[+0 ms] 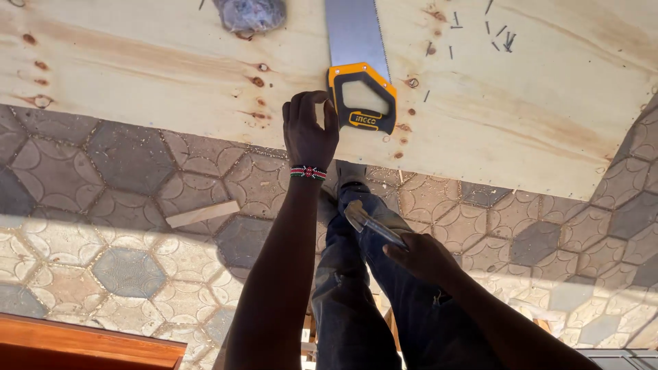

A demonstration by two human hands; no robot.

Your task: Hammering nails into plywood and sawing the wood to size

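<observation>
Pinching left hand [310, 133] over pale plywood sheet [171, 75], right hand [421, 257] gripping steel hammer [370, 223]

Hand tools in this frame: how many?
2. A handsaw lies on the plywood sheet beside the left hand; a hammer is in the right hand. Others may lie out of view.

Pale knotty plywood sheet [171, 75], matt grey metal saw blade [353, 31], glossy orange-black plastic handle [362, 99].
</observation>
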